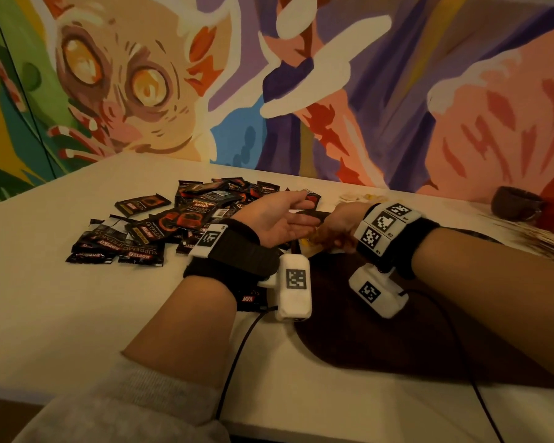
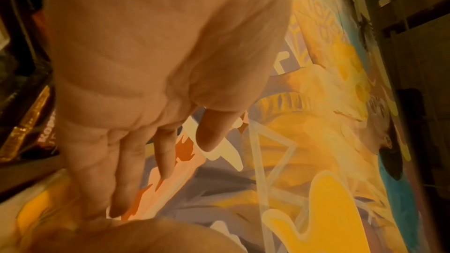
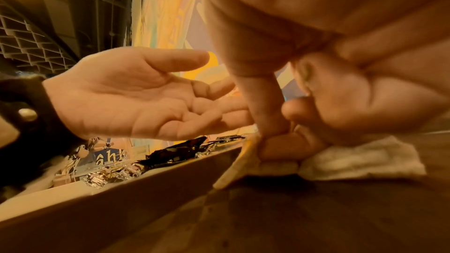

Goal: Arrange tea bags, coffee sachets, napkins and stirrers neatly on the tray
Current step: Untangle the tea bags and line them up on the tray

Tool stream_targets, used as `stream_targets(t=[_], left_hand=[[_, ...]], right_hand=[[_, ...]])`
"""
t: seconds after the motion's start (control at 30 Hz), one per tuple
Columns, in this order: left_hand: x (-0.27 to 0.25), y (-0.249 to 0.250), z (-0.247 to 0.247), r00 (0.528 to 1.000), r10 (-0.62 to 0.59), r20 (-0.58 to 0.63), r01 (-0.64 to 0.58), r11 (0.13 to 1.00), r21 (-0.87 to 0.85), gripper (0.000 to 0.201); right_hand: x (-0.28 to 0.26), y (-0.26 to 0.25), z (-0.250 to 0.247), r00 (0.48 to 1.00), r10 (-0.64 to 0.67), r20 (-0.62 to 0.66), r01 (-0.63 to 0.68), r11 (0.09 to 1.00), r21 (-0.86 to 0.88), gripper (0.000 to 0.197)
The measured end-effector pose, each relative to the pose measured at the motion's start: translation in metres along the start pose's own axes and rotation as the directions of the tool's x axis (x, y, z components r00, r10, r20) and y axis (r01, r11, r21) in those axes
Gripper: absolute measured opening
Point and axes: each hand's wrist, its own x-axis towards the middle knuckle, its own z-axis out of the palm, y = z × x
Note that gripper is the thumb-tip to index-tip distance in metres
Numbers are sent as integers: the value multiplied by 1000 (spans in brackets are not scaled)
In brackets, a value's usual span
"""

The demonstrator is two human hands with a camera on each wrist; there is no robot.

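Coffee sachets (image 1: 160, 225) — black and red packets in a loose, overlapping heap on the white table (image 1: 61, 314), left of the tray; one more lies under the left wrist.

Left hand (image 1: 275, 215) — palm turned up, fingers straight and relaxed, holding nothing, hovering over the near edge of the heap beside the right hand.

Tray (image 1: 365, 343) — dark wood, raised rim, on the table under both forearms.

Right hand (image 3: 316, 103) — thumb and fingers pinch a yellowish tea bag (image 3: 241, 163) down onto the tray floor, just beside a white folded napkin (image 3: 360, 159) lying flat there.

Stirrers (image 1: 534, 238) — pale bundle on the table, far right, near a dark cup (image 1: 515, 203).

Painted mural (image 1: 269, 75) behind the table.
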Motion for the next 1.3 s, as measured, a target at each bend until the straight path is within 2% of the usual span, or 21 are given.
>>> stream_targets(t=[0.07, 0.17, 0.23, 0.33, 0.43, 0.47, 0.57, 0.63, 0.7, 1.0, 1.13, 1.3], left_hand=[[2, -1, 0, 999, -49, 20, 49, 999, 15, 34], [6, -2, -1, 995, -89, 49, 88, 996, 12, 50], [8, -3, -2, 993, -98, 66, 99, 995, -13, 57], [10, -5, -2, 994, -94, 62, 96, 995, -31, 62], [11, -4, 0, 998, -56, 14, 57, 998, -12, 62], [12, -4, -1, 999, -33, -16, 33, 999, -6, 62], [13, -2, -3, 998, 4, -62, -6, 999, -39, 61], [12, -2, -4, 998, -2, -61, -4, 996, -87, 63], [12, -2, -3, 999, 3, -50, -10, 991, -136, 65], [16, -1, -3, 999, 19, -39, -28, 974, -227, 69], [14, -3, -4, 998, 45, -35, -52, 976, -213, 69], [9, -1, -2, 990, 137, -26, -140, 974, -178, 66]], right_hand=[[-3, -3, -1, 999, -5, 37, 8, 998, -57, 18], [-8, -5, -2, 996, 24, 80, -15, 994, -107, 24], [-8, -3, -5, 999, 8, 38, -5, 997, -81, 21], [-6, 4, -13, 999, 15, -42, -12, 998, 65, 13], [-6, 12, -23, 978, 27, -205, 3, 989, 146, 9], [-4, 16, -26, 976, 24, -216, 12, 986, 163, 12], [-2, 23, -27, 994, 61, -91, -40, 976, 216, 32], [-2, 25, -23, 996, 81, 20, -84, 958, 275, 39], [0, 24, -19, 994, 91, 64, -108, 927, 360, 43], [4, 21, -15, 994, 51, 93, -90, 874, 478, 41], [12, 29, -14, 1000, -23, 12, 15, 878, 478, 38], [11, 36, -22, 1000, -10, -29, 22, 898, 439, 39]])
